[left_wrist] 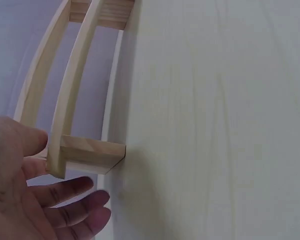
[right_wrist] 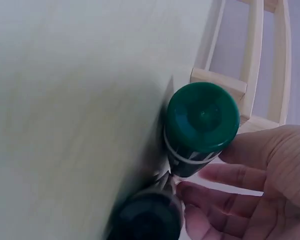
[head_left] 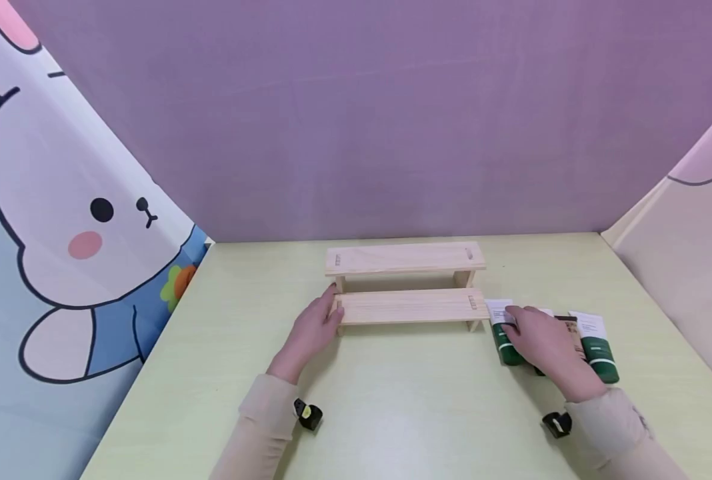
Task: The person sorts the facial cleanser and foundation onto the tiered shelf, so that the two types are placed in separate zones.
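- Rack (head_left: 410,303), pale wood with two stepped shelves, stands upright near the back edge of the counter (head_left: 416,400), its higher shelf behind the lower.
- Left grip (head_left: 309,327) is clamped on the rack at the left end of the lower shelf: thumb at the front corner, index finger behind the end, the other fingers spread apart beyond the wood.
- Right grip (head_left: 542,340) reaches over a row of tubes (head_left: 507,345); its thumb touches the left tube (right_wrist: 202,125) and fingers lie along that tube's right side. Whether they squeeze it, I cannot tell.
- Left tube sits just beside the rack's right end, with barely a sliver between their edges.
- Brown tube (head_left: 574,333) and right tube (head_left: 597,340) lie close together, partly past the right grip, which hides some of the row.
- Widest room runs from the rack to the counter's left edge, and forward between the sleeves (head_left: 260,420).
- Right of the tubes, a narrower strip reaches the right edge.
- Purple cloth (head_left: 356,120) rises along the back edge; rabbit cloth (head_left: 80,267) borders the left, pale cloth (head_left: 692,267) the right.
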The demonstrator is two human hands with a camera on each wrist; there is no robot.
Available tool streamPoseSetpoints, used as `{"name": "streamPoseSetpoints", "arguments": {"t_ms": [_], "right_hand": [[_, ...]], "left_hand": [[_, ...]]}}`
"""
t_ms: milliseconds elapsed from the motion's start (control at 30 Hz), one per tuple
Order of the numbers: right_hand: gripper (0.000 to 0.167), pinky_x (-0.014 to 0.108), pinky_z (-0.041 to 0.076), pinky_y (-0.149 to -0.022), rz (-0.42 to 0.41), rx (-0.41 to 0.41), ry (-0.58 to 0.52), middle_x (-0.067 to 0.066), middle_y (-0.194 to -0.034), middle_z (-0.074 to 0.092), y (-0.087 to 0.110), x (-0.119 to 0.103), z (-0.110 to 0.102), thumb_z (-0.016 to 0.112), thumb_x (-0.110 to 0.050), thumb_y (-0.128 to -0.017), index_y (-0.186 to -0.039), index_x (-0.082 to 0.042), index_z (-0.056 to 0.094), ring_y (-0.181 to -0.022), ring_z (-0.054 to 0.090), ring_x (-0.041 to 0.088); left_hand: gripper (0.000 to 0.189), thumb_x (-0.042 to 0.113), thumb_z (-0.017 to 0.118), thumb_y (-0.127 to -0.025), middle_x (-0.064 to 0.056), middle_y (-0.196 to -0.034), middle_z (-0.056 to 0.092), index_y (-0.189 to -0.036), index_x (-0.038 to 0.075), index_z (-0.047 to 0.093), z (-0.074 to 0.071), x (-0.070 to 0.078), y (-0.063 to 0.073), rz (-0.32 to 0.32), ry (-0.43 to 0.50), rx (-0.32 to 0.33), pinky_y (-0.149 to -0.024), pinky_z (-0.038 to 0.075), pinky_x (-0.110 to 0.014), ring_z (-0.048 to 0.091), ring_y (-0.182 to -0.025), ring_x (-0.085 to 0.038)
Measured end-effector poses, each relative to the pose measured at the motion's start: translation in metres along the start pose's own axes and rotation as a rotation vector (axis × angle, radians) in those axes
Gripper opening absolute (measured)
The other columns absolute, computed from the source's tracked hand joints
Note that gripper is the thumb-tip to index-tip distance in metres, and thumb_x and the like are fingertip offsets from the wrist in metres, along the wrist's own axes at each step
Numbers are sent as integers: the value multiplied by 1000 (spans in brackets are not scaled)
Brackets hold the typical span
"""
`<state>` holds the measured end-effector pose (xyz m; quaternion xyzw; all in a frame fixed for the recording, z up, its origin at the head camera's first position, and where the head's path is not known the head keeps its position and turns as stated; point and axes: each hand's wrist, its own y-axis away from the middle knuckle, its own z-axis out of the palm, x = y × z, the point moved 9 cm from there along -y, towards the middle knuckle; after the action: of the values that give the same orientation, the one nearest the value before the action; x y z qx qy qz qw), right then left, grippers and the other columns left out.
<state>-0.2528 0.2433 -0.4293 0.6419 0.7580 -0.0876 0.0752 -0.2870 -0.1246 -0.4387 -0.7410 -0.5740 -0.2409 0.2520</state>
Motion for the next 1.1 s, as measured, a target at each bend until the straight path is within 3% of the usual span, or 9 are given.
{"name": "streamPoseSetpoints", "arguments": {"t_ms": [200, 400, 500, 767, 1000, 1100], "right_hand": [[17, 32, 36, -51, 57, -47, -40, 6, -72, 54, -1, 0, 3, 66, -16, -92, -94, 1, 63, -60, 46, 20], [24, 30, 33, -48, 122, -87, -108, 4, -63, 45, 0, 3, 7, 64, -21, -94, -80, -4, 53, -55, 44, 19], [29, 30, 36, -49, 149, -134, -165, 6, -65, 47, -2, 7, 14, 62, -27, -94, -84, -1, 53, -55, 47, 19], [46, 33, 47, -48, 249, -239, -313, 12, -77, 54, -3, 20, 31, 57, -35, -96, -111, 7, 48, -55, 55, 20], [50, 33, 48, -48, 244, -229, -330, 14, -81, 56, 1, 20, 28, 58, -32, -97, -119, 11, 44, -54, 56, 20], [57, 33, 47, -48, 229, -195, -328, 18, -87, 59, 3, 19, 21, 59, -31, -97, -129, 13, 39, -54, 56, 19]], "left_hand": [[53, 24, 45, -104, -21, -145, 46, -151, 3, 31, 7, -5, -6, -12, 16, -13, -109, 34, -50, 43, -133, -37], [57, 31, 45, -105, -16, -150, 41, -153, 7, 29, 12, -12, -8, -104, 70, -47, -111, 32, -49, 37, -137, -34], [57, 31, 46, -104, -15, -151, 39, -154, 9, 28, 12, -14, -8, -128, 100, -56, -111, 31, -49, 35, -139, -33], [57, 32, 44, -105, -14, -153, 36, -156, 16, 24, 15, -15, -7, -166, 182, -68, -112, 28, -53, 32, -140, -35], [56, 31, 44, -105, -14, -153, 35, -155, 15, 25, 15, -15, -5, -174, 208, -62, -111, 27, -55, 32, -139, -37], [56, 31, 44, -105, -15, -153, 35, -155, 14, 25, 15, -16, -4, -173, 216, -63, -110, 28, -56, 32, -139, -38]]}}
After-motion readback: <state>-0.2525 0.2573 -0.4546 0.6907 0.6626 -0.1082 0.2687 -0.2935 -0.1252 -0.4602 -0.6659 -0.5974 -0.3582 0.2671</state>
